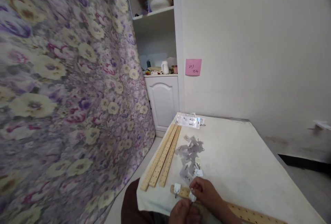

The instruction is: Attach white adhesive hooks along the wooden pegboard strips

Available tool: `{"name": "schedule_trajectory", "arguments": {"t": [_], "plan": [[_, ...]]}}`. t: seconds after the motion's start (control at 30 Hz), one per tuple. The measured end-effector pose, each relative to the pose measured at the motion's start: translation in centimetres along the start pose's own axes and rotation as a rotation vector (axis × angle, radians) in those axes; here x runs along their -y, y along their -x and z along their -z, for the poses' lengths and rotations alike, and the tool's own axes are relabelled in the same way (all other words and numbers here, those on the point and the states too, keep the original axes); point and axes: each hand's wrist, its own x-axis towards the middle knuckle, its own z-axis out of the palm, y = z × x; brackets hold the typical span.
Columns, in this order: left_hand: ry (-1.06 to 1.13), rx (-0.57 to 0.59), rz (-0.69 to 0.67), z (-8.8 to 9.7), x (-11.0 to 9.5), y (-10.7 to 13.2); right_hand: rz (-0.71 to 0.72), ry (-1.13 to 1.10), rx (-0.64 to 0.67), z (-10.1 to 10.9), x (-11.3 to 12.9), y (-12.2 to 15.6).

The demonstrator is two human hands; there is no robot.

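Observation:
Both of my hands meet at the near edge of the table over a perforated wooden strip (248, 214). A small white hook (192, 196) with a metal prong is between my fingers at this strip. From above, my right hand (208, 193) pinches the hook's upper edge with thumb and finger. Below it, my left hand (183, 212) is closed around the hook's lower end, its other fingers curled. Left of them, a second white hook (177, 188) sits on the strip's end, prong pointing toward me. Whether either hook is stuck down, I cannot tell.
Three more perforated wooden strips (163, 156) lie along the table's left side. Several loose hooks with clear backings (190, 151) form a pile beyond my hands. A clear plastic package (187, 120) lies at the far edge. A floral curtain (77, 96) hangs at left.

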Motion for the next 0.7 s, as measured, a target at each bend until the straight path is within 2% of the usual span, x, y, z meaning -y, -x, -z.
{"name": "schedule_trajectory", "arguments": {"t": [0.13,0.27,0.7], "plan": [[0.072,-0.007,0.052,0.3,0.0,-0.5,0.050,0.226,-0.073,-0.5,-0.1,0.0],[0.098,-0.037,0.092,0.3,-0.2,-0.7,0.083,0.339,-0.092,-1.0,-0.2,0.0],[0.128,-0.127,0.151,-1.3,-1.5,0.0,0.043,0.415,-0.092,-1.2,-0.2,0.0]]}}
